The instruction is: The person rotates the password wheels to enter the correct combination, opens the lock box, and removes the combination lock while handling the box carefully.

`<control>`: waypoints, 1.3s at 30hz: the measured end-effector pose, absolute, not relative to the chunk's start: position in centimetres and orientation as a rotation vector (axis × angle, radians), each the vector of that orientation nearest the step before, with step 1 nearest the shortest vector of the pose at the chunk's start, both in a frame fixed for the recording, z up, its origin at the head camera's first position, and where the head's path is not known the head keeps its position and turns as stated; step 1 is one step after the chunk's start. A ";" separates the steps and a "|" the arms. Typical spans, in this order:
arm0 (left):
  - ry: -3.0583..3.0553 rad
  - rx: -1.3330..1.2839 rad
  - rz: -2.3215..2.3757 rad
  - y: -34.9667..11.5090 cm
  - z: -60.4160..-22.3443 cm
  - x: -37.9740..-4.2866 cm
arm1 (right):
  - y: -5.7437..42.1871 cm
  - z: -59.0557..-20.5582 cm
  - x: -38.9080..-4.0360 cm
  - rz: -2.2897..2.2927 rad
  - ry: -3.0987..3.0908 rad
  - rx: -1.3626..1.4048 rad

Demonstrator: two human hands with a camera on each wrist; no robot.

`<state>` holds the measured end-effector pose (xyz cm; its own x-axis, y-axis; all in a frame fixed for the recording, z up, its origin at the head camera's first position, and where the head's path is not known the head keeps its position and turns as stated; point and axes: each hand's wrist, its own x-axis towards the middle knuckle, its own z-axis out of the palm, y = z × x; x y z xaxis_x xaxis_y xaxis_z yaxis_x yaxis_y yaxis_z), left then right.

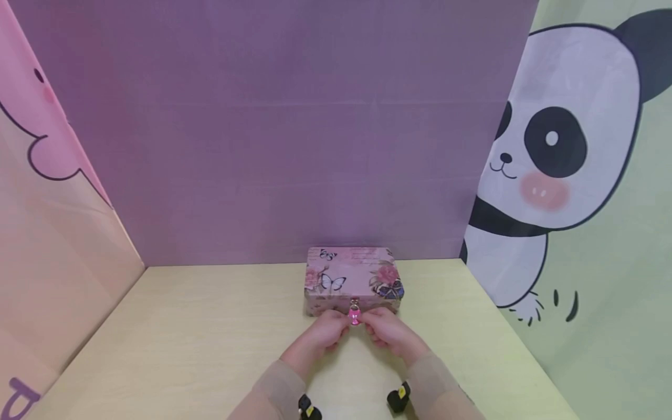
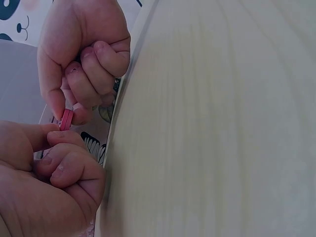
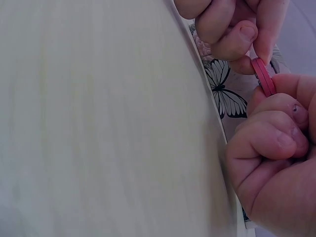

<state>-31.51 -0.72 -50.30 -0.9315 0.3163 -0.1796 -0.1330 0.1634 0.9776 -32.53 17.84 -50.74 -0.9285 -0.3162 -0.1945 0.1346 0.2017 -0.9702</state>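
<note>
A pink tin box (image 1: 349,271) printed with butterflies and roses sits on the table with its lid down. From the metal clasp (image 1: 354,303) on its front hangs a small pink padlock (image 1: 354,317). My left hand (image 1: 328,329) pinches one side of the padlock between thumb and forefinger. On the opposite side, my right hand (image 1: 389,330) pinches it too. Both wrist views show the padlock's red-pink edge (image 2: 66,119) between the two sets of fingertips. The other fingers of each hand are curled in, close in front of the box.
The pale wooden table (image 1: 210,338) extends around the box. Behind it hangs a purple cloth (image 1: 294,128). Printed curtains stand at both sides, with a panda (image 1: 577,134) on the right one. Black straps (image 1: 399,398) are at the wrists.
</note>
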 end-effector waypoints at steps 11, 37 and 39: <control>2.113 0.182 1.814 -0.7 -50.3 -31.6 | 18.0 -50.9 -32.7 -1.784 2.139 -0.149; 2.138 0.182 1.807 -0.6 -50.6 -31.6 | 19.0 -50.9 -32.9 -1.840 2.127 -0.101; 2.140 0.182 1.806 -0.6 -50.5 -31.6 | 18.9 -50.9 -32.8 -1.832 2.129 -0.117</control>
<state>-31.63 -0.62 -50.54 -0.9361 0.3080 -0.1701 -0.1159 0.1863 0.9756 -32.85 18.92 -50.87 -0.9425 -0.2730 -0.1927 0.1499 0.1701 -0.9740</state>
